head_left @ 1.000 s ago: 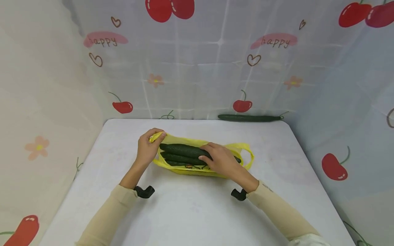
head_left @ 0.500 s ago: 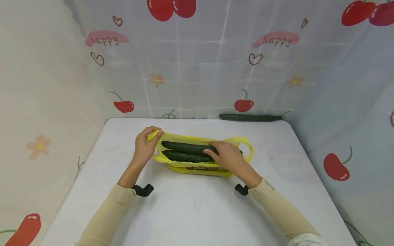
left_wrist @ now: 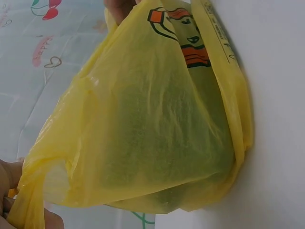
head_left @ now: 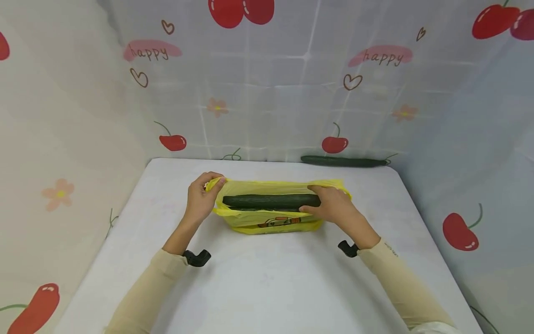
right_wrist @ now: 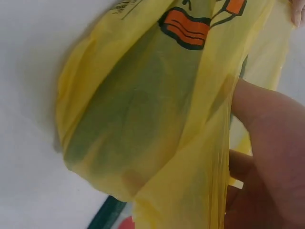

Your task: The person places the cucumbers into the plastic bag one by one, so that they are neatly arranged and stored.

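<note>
A yellow plastic bag [head_left: 242, 221] lies on its side on the table, its mouth spread wide. Inside it a dark green cucumber [head_left: 267, 201] lies lengthwise, with another partly showing beneath. My left hand [head_left: 201, 198] pinches the bag's left handle; in the left wrist view its fingers [left_wrist: 55, 220] hold the bunched plastic. My right hand [head_left: 335, 204] is in the mouth at the right, thumb on the near side and fingers on the far side of the cucumber's end. In the right wrist view the near bag wall [right_wrist: 143, 105] hides much of the right hand [right_wrist: 276, 138].
A loose cucumber [head_left: 344, 161] lies along the back edge of the white table [head_left: 263, 283]. Printed cloth [head_left: 275, 106] hangs behind the table and at both sides. Black wrist mounts [head_left: 197, 258] stick out below the forearms.
My right hand has slid rightward along the top cucumber to its right end. The cucumbers sit lower in the bag, and its near wall covers more of them. The left hand keeps its hold.
</note>
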Available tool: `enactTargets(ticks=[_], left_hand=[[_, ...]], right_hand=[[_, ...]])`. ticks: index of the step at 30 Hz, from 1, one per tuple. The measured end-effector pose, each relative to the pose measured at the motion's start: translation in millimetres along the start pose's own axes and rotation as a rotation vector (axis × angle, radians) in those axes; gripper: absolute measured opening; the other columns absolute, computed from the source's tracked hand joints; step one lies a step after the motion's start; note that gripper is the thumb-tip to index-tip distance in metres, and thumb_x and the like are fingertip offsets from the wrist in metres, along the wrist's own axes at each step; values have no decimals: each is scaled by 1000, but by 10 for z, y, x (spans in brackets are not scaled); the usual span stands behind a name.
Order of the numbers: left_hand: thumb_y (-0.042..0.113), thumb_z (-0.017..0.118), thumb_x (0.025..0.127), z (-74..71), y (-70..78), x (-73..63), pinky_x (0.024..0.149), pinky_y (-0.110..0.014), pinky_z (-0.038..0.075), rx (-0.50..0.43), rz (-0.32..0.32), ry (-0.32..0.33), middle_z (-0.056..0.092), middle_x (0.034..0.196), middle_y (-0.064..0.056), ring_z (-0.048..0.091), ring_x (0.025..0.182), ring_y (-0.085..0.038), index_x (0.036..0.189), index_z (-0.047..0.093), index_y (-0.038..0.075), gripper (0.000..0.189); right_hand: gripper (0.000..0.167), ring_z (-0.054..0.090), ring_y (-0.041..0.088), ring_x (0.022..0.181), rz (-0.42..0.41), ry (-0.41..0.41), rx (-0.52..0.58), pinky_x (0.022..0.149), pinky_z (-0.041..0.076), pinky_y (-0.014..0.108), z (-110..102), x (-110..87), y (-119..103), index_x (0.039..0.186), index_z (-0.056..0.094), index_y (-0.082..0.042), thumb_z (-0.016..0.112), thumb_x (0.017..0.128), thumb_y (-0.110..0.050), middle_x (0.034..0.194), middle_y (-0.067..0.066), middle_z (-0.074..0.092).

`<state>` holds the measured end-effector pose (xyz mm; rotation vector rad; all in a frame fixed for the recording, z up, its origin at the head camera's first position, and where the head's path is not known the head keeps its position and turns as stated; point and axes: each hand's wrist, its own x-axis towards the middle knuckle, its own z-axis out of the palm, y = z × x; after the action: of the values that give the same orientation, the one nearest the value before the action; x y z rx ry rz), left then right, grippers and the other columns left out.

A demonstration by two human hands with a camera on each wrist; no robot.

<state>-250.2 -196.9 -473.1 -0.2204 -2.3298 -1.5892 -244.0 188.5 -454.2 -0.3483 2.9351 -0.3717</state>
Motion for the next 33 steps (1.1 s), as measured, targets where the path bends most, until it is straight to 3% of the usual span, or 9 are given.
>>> enactTargets(ticks=[6, 11, 17, 19, 21, 24, 26, 28, 33], left_hand=[[31, 71, 106, 27, 25, -2, 123, -63, 37, 9, 9, 2, 76, 117, -12, 66, 124, -28, 109, 79, 11, 22], [33, 71, 106, 56, 17, -31, 121, -62, 39, -4, 2, -15, 77, 116, -11, 65, 121, -24, 108, 78, 12, 22], [32, 71, 106, 72, 42, -56, 120, -59, 40, -7, 1, -26, 77, 114, -12, 65, 116, -23, 108, 78, 12, 21], [32, 70, 106, 70, 43, -67, 120, -58, 39, -7, -10, -28, 77, 114, -12, 64, 116, -23, 107, 78, 12, 21], [32, 70, 106, 62, 44, -74, 121, -59, 39, -3, -20, -30, 77, 115, -11, 64, 118, -23, 107, 78, 12, 22], [33, 70, 106, 52, 52, -84, 120, -60, 40, 1, -26, -38, 77, 116, -12, 64, 120, -25, 107, 78, 11, 23], [34, 69, 107, 45, 61, -89, 121, -61, 39, 4, -28, -42, 77, 117, -13, 65, 123, -27, 108, 78, 11, 25], [35, 69, 107, 41, 73, -96, 122, -61, 38, 3, -31, -44, 77, 117, -13, 64, 125, -29, 108, 78, 11, 26], [37, 68, 107, 46, 82, -104, 122, -61, 38, -1, -39, -47, 76, 118, -12, 63, 127, -28, 108, 77, 11, 27]], right_hand=[[100, 67, 43, 129, -1, 4, -123, 102, 56, 62, -69, -63, -70, 161, 48, -9, 85, 85, -64, 153, 20, 63], [105, 69, 43, 128, -91, 70, -180, 104, 57, 61, -72, -161, -121, 159, 48, -6, 93, 79, -56, 157, 19, 60], [97, 64, 44, 136, -192, 145, -177, 104, 58, 59, -85, -230, -121, 160, 50, -8, 93, 82, -48, 168, 15, 48], [93, 64, 43, 137, -204, 162, -183, 97, 61, 57, -102, -254, -105, 159, 51, -10, 92, 84, -48, 168, 13, 49], [87, 66, 41, 134, -221, 191, -190, 82, 63, 53, -130, -282, -89, 158, 54, -13, 90, 86, -48, 166, 11, 52], [77, 71, 36, 126, -266, 265, -191, 57, 53, 39, -175, -319, -56, 153, 60, -16, 88, 88, -47, 158, 7, 60], [69, 74, 33, 120, -317, 342, -187, 49, 44, 33, -207, -328, -23, 147, 64, -16, 88, 89, -45, 152, 6, 66], [62, 76, 31, 115, -370, 425, -171, 47, 43, 32, -235, -321, 23, 142, 68, -15, 88, 89, -42, 146, 6, 70], [51, 77, 31, 106, -443, 588, -104, 52, 54, 39, -300, -239, 195, 132, 73, -13, 91, 88, -33, 134, 9, 76]])
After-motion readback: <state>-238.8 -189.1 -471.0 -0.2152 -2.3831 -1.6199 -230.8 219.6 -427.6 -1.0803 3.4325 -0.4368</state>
